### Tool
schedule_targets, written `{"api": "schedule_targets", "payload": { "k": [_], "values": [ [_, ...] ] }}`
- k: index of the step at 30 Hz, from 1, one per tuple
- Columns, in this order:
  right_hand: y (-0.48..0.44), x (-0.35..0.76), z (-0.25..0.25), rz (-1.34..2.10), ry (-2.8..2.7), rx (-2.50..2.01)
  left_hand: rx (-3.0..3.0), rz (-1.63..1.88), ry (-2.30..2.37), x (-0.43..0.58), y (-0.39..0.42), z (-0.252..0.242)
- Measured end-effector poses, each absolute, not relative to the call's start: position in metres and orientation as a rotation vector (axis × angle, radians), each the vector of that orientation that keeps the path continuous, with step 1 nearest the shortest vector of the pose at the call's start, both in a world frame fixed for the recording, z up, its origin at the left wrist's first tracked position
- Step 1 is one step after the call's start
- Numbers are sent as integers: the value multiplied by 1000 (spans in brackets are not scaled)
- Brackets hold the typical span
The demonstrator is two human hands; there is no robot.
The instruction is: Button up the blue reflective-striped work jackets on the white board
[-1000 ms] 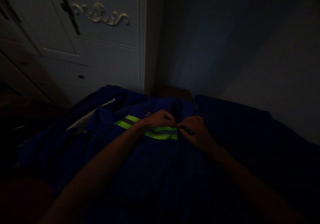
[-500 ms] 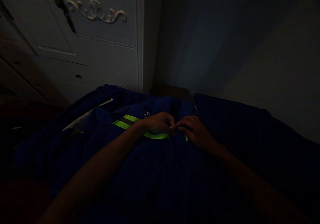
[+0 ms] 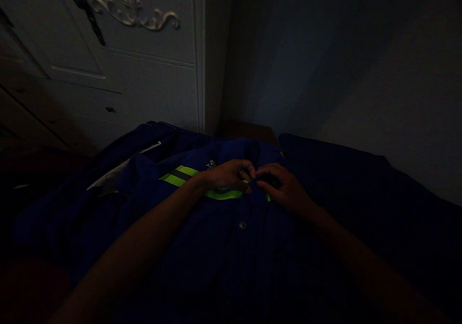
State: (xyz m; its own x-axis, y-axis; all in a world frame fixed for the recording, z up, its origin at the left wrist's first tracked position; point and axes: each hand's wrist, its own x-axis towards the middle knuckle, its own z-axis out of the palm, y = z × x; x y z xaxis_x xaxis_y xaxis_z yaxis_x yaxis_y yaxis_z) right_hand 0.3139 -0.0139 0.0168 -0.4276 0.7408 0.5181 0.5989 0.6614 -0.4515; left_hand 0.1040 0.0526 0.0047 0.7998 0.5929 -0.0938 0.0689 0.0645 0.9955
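A dark blue work jacket (image 3: 216,247) with a yellow-green reflective band (image 3: 187,177) lies spread out in front of me in dim light. My left hand (image 3: 229,175) pinches the jacket's front edge at the band, fingers closed on the cloth. My right hand (image 3: 283,187) pinches the facing edge right beside it; the fingertips of both hands almost touch. A small round button (image 3: 242,225) shows on the front strip below the hands. Whatever sits between the fingertips is too dark to make out.
A white cabinet (image 3: 144,73) with a carved scroll ornament (image 3: 135,18) stands behind at the left. A plain wall (image 3: 342,64) fills the right. More dark blue cloth (image 3: 361,184) lies piled at the right, and a pale strip (image 3: 119,167) shows at the left.
Both hands have stayed together at the band, shifting slightly up. The front strip below them has closed over, and a button now shows under the hands.
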Motion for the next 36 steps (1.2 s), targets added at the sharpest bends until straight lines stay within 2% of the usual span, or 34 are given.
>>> {"api": "schedule_targets", "payload": {
  "k": [6, 14, 25, 36],
  "values": [
    [-16, 313, 20, 222, -2201, -905, 1393, 450, 559, 104, 50, 7],
    [-18, 311, 20, 61, -2296, -959, 1447, 446, 581, 104, 52, 5],
    [-22, 309, 22, 32, -2262, -996, 1333, 427, 515, 98, 51, 19],
    [-23, 307, 20, 57, -2217, -1000, 1393, 511, 581, 104, 49, 12]
  ]
}}
